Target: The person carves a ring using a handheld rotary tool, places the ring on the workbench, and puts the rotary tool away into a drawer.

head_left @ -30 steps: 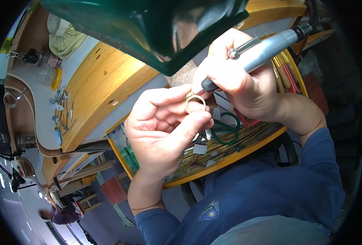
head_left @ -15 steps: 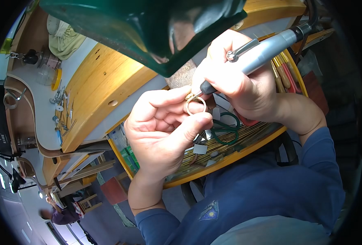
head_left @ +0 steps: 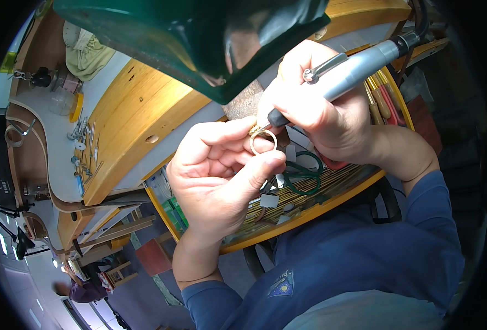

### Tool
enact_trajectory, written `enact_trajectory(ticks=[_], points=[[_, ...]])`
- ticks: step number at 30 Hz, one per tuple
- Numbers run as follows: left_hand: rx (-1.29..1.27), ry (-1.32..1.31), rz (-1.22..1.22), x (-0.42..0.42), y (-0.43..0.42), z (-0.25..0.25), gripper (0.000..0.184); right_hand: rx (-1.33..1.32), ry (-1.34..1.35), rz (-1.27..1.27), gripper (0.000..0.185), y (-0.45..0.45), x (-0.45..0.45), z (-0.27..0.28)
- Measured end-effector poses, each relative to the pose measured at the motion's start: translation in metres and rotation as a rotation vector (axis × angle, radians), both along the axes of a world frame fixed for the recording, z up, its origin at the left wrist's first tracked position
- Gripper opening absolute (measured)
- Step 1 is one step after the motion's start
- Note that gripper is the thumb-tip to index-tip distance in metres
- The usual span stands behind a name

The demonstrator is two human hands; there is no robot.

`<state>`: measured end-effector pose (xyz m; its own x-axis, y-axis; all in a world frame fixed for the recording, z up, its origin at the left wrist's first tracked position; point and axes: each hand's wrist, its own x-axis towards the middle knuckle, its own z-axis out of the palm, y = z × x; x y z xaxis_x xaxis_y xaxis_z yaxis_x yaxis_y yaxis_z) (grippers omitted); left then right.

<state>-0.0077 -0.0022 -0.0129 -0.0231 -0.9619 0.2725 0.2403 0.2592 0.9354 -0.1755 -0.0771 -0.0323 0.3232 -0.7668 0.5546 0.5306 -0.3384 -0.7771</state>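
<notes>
Between the thumb and fingertips of my left hand [head_left: 213, 170] is a gold-coloured ring [head_left: 275, 144], its round opening turned toward me. My right hand [head_left: 323, 113] grips a silver rotary handpiece [head_left: 359, 69] with a lever on its side and a cable at its back end. The handpiece's dark nose points down to the left, and its thin bit meets or nearly meets the ring's upper edge; contact is too small to tell. Both hands are close together above an open drawer [head_left: 304, 217]. Behind the fingers shows part of a worn bench pin [head_left: 244, 102].
A dark green lamp hood [head_left: 199, 44] hangs close above the hands. Green-handled scissors [head_left: 304, 179] and wooden-handled tools [head_left: 380, 99] lie in the drawer. Small tool bits [head_left: 81, 146] and a yellow-lidded jar [head_left: 67, 103] stand on the bench at left. Another person [head_left: 86, 289] is far off, lower left.
The ring and the handpiece tip have shifted very slightly. Both hands keep their grips in nearly the same place.
</notes>
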Motion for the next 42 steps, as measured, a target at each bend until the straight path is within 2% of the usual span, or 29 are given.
enact_trajectory(ticks=[3, 26, 30, 42], points=[[-0.014, -0.02, 0.01, 0.0, 0.0, 0.0, 0.035, -0.015, -0.069, 0.029, 0.016, -0.001, 0.003, -0.003], [-0.013, -0.008, -0.034, 0.002, 0.001, 0.001, 0.035, -0.023, 0.01, 0.011, 0.016, 0.0, -0.001, -0.002], [-0.015, -0.015, -0.037, 0.003, 0.001, 0.001, 0.035, -0.003, -0.067, 0.035, 0.016, 0.0, 0.003, -0.002], [0.02, -0.01, -0.041, 0.002, 0.001, 0.003, 0.035, -0.001, 0.023, -0.024, 0.013, 0.003, -0.003, 0.005]])
